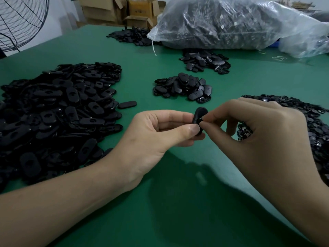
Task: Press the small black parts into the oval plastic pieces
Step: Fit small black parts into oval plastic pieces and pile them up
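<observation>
Right now, w/ the heap of oval pieces at far left, the left hand grips one oval piece betw. thumb & fingers, long axis near upright, holed face turned rightward. Right hand, touching it, pinches what looks like a small black part at the hole; heap of small parts just beyond.

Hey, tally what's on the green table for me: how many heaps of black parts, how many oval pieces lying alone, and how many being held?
Heaps of black parts: 5
Lone oval piece: 1
Held oval piece, in the left hand: 1
Total: 7
</observation>
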